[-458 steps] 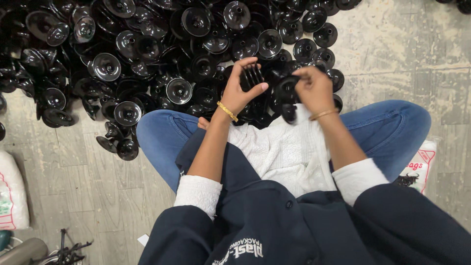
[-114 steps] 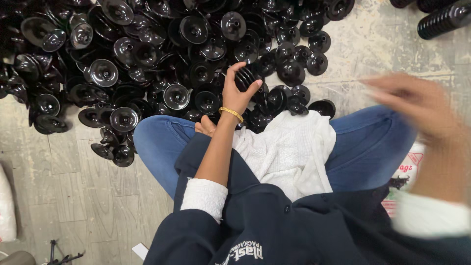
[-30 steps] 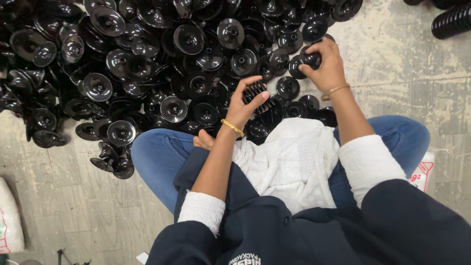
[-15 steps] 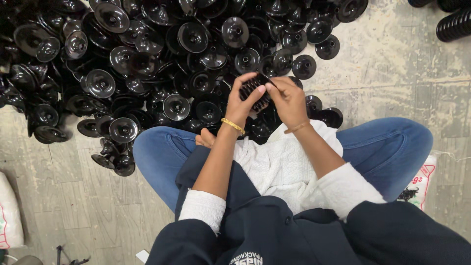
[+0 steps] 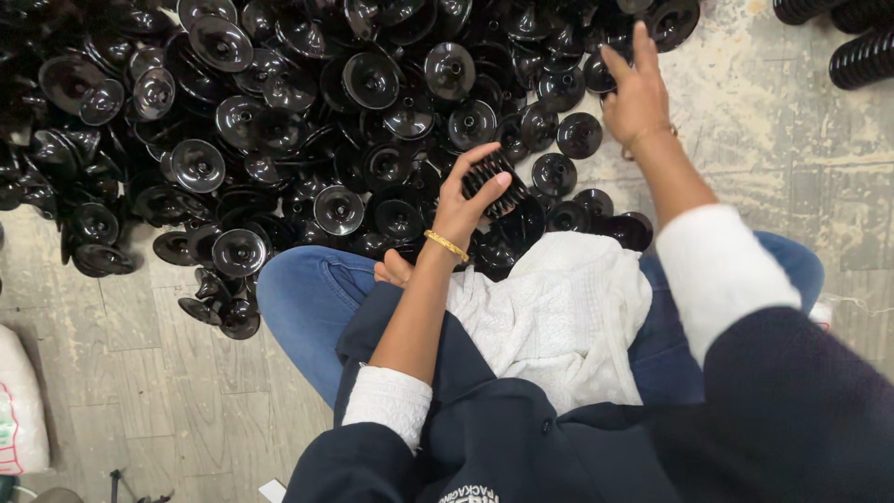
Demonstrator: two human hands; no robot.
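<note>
I sit cross-legged on the floor in blue jeans, with a white cloth [image 5: 559, 317] over my lap. My left hand [image 5: 466, 200] grips a short stack of black disc-shaped parts [image 5: 494, 180] just above my knees. My right hand [image 5: 635, 88] reaches out to the far right edge of a big heap of loose black disc parts [image 5: 317, 112], its fingers spread over one of them; whether it holds a part is hidden. More single discs [image 5: 579, 135] lie between the two hands.
The heap covers the floor ahead and to the left. Long ribbed stacks of black parts [image 5: 861, 56] lie at the top right. A white sack [image 5: 19, 410] stands at the lower left on the grey tiled floor [image 5: 158, 391].
Half a second ago my right hand was at the stack in my left hand; it has now swung out to the right edge of the heap. The left hand has held still.
</note>
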